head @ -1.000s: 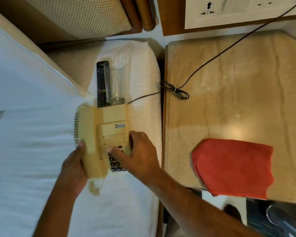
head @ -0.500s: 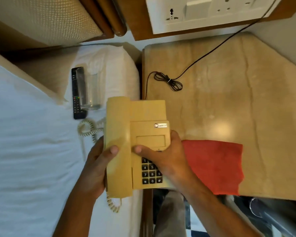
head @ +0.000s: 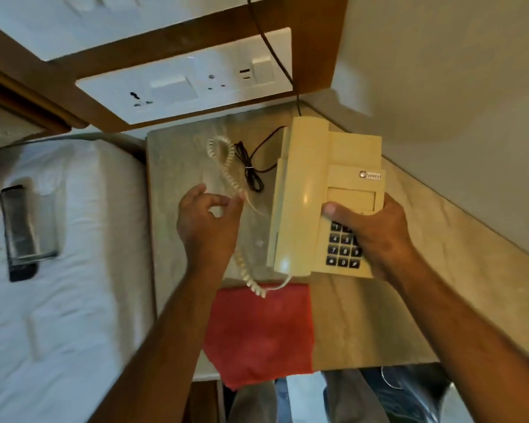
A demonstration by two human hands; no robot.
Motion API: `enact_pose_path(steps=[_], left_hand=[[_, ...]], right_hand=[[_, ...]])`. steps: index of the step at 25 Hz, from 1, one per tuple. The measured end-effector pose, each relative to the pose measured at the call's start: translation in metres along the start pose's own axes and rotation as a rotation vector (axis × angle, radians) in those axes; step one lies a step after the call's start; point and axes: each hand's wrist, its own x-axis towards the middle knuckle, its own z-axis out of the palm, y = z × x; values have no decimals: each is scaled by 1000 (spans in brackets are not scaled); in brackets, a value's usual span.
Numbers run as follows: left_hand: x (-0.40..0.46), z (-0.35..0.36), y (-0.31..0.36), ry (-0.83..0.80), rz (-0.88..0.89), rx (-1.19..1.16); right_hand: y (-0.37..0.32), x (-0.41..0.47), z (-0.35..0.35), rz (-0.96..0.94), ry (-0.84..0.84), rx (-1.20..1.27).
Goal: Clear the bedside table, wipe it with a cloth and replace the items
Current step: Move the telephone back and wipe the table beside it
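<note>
A cream desk telephone [head: 321,190] with its handset on the cradle sits at the back right of the marble bedside table [head: 379,325]. My right hand [head: 370,233] grips the phone's front right corner, thumb above the keypad. My left hand [head: 209,227] hovers left of the phone, its fingers pinching the coiled handset cord [head: 226,166], which loops over the table. A red cloth [head: 260,334] lies at the table's front edge, partly overhanging. On the bed at the left lie a black remote [head: 17,236] and a clear glass [head: 43,227] on its side.
The phone's black line cord [head: 254,175] is bundled behind the coiled cord and runs up past the wall socket panel [head: 184,87]. The white bed [head: 68,300] borders the table's left side. A beige wall closes in the table's back right.
The telephone went from the bed across to the back right of the table. My left hand left the handset and now pinches the coiled cord. The view shifted right.
</note>
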Motion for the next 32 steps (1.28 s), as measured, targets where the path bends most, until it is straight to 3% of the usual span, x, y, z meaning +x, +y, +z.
enact_pose_path(steps=[3, 4, 6, 11, 14, 18, 22, 26, 30, 32], left_hand=[[22, 34, -6, -140, -487, -106], [27, 42, -6, -185, -548, -66], [31, 56, -3, -210, -493, 7], [28, 82, 14, -213, -109, 291], [23, 90, 12, -228, -19, 447], [27, 91, 14, -210, 86, 459], [44, 83, 20, -314, 18, 287], [49, 81, 26, -390, 100, 290], [54, 79, 21, -460, -31, 152], [47, 77, 16, -484, 76, 246]], right_hand=[[8, 26, -22, 27, 15, -34], [11, 31, -26, 35, 5, -51], [17, 38, -29, 38, -24, -83], [19, 53, -28, 20, -33, -98], [17, 55, -36, 15, -25, -109], [19, 55, -40, -5, -14, -122], [21, 56, -30, -40, 32, -137], [22, 57, -22, -80, 69, -198], [16, 58, -25, -64, 73, -208], [14, 58, -31, -71, 78, -228]])
